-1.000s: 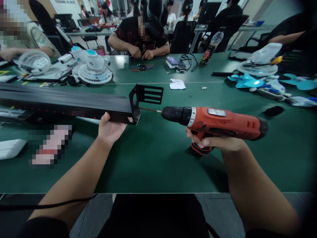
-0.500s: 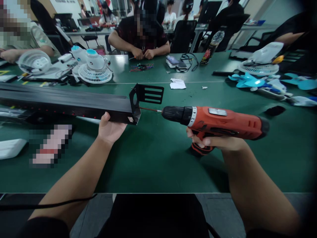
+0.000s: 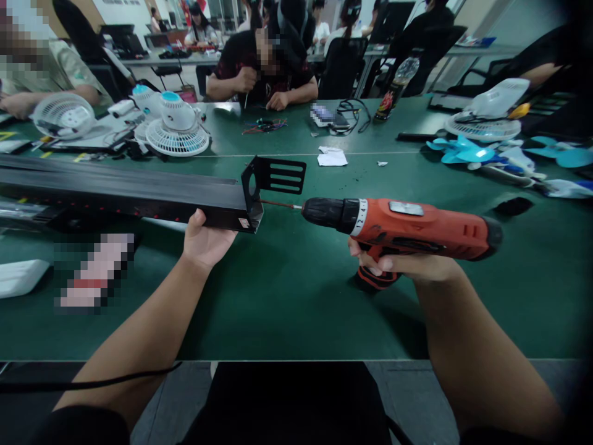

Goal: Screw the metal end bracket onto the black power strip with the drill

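Observation:
My left hand (image 3: 205, 243) grips the underside of a long black metal box (image 3: 125, 194) near its right end and holds it above the green table (image 3: 287, 296). A slotted black bracket (image 3: 277, 175) stands at that end. My right hand (image 3: 399, 264) is wrapped round the handle of an orange cordless drill (image 3: 407, 228). The drill lies level, and its thin bit (image 3: 277, 204) touches the end face of the box just under the bracket.
White desk fans (image 3: 176, 127) and loose fan parts lie at the back left. Blue fan blades (image 3: 463, 151) and another fan (image 3: 486, 117) lie at the right. A bottle (image 3: 393, 93), cables and paper scraps lie mid-table. People sit across and at the left.
My hands, the box and the drill hold almost still. The person across the table has raised one hand from the table toward the head.

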